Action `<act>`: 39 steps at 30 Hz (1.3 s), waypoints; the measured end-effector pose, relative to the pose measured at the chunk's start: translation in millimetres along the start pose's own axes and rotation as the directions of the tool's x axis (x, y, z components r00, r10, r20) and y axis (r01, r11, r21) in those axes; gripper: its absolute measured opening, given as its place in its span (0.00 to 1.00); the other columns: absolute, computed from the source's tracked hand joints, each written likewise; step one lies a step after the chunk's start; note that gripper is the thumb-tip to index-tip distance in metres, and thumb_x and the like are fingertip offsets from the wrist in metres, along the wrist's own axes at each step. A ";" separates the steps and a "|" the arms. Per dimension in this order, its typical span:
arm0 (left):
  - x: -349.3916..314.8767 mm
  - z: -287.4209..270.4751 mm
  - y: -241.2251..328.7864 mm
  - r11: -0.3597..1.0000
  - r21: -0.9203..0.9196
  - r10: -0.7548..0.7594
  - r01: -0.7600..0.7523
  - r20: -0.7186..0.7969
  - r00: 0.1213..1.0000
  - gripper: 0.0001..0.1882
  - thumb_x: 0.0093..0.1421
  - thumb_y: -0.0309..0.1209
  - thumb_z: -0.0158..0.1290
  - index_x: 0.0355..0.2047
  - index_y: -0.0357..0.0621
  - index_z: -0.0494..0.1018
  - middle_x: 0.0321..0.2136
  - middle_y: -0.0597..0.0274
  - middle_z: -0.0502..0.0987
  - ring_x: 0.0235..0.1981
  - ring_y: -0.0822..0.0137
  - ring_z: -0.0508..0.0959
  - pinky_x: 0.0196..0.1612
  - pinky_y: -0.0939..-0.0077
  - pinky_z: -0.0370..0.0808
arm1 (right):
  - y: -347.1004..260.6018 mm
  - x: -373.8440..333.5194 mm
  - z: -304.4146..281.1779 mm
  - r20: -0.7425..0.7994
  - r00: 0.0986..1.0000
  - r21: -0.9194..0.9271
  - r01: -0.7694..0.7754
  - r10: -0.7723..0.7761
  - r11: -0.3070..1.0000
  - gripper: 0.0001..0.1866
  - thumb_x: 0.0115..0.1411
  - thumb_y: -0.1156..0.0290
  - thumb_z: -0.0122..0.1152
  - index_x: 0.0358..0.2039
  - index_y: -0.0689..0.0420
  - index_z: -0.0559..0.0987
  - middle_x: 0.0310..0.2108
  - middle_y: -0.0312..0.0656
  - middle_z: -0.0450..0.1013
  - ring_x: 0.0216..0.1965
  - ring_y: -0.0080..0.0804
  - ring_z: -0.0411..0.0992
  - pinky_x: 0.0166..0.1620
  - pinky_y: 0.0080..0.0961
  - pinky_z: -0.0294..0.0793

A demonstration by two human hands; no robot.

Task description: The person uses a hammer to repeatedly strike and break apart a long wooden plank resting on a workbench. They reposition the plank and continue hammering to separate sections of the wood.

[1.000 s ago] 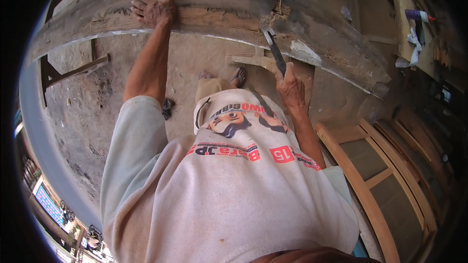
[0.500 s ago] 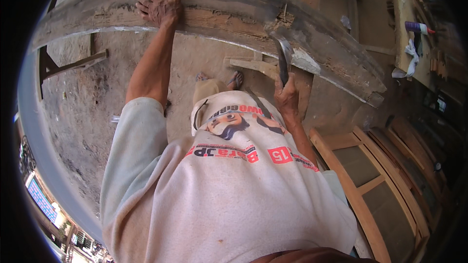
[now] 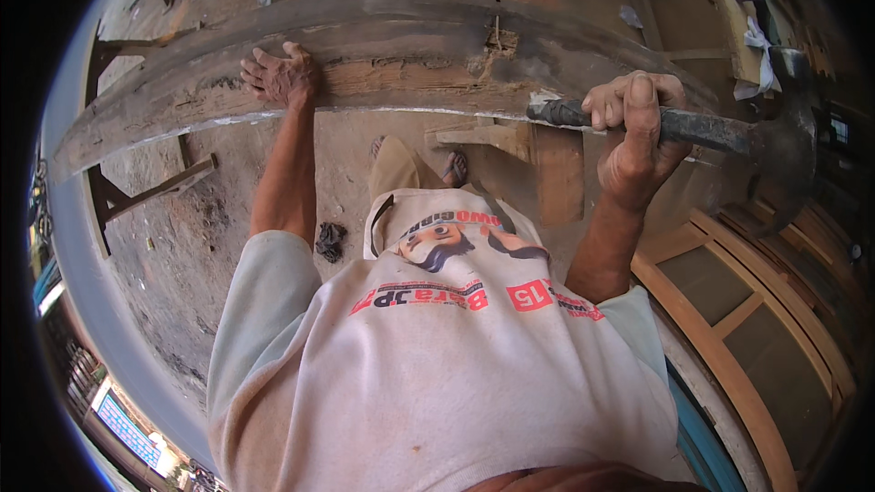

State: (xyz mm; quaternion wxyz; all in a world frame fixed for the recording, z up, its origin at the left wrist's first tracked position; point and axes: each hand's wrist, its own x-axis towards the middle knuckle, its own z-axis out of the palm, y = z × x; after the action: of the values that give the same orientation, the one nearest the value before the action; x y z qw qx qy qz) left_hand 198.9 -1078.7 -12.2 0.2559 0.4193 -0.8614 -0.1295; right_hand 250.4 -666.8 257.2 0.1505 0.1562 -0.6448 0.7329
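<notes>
And up it comes! My right hand (image 3: 643, 132) has swung the hammer (image 3: 715, 130) away from the long wooden beam (image 3: 392, 41), where half a second ago its head was down by the splintered patch (image 3: 499, 44). Now the handle lies crosswise, fingers wrapped tight around it, the dark head blurred far out to my right. So the tool is clear of the wood, and I judge this a gap between strokes: that patch looks ragged, with broken fibres exposed.

Over on the other side, no change: my left hand (image 3: 283, 77) stays planted on the beam, fingers spread, gripping nothing, which seems to steady it. The beam itself stretches across in front of me, above my feet, well apart from the framed panels (image 3: 720, 328) leaning low on my right.
</notes>
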 end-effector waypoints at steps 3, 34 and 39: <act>-0.1 1.3 -6.9 1.000 -0.007 0.015 -0.014 0.025 1.000 0.42 0.64 0.54 0.50 0.69 0.38 0.58 0.72 0.38 0.52 0.74 0.40 0.49 0.73 0.41 0.42 | -8.8 13.3 9.4 -0.157 0.988 0.090 0.007 0.007 0.996 0.09 0.70 0.72 0.57 0.32 0.59 0.71 0.20 0.34 0.66 0.20 0.21 0.65 0.28 0.25 0.71; -151.8 -64.5 167.2 0.854 -0.291 0.515 0.431 0.592 -0.620 0.39 0.71 0.58 0.43 0.64 0.31 0.66 0.59 0.38 0.74 0.61 0.51 0.74 0.66 0.60 0.68 | 149.9 -135.5 63.3 -0.901 0.250 0.400 0.163 0.354 0.902 0.34 0.69 0.35 0.47 0.41 0.60 0.77 0.42 0.45 0.76 0.49 0.43 0.75 0.59 0.42 0.72; -172.1 -68.6 164.8 0.807 -0.328 0.585 0.491 0.552 -0.593 0.35 0.73 0.56 0.41 0.58 0.33 0.73 0.54 0.45 0.78 0.57 0.55 0.77 0.64 0.61 0.70 | 153.4 -153.3 79.6 -0.853 0.273 0.491 0.130 0.445 0.861 0.35 0.71 0.37 0.43 0.49 0.62 0.74 0.55 0.52 0.72 0.59 0.45 0.70 0.64 0.43 0.67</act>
State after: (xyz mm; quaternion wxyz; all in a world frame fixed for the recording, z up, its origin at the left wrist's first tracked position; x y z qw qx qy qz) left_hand 217.5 -842.3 60.2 -0.5448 -0.1134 -0.5064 -0.6587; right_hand 327.3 -767.6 64.1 0.3836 -0.3467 -0.2396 0.8217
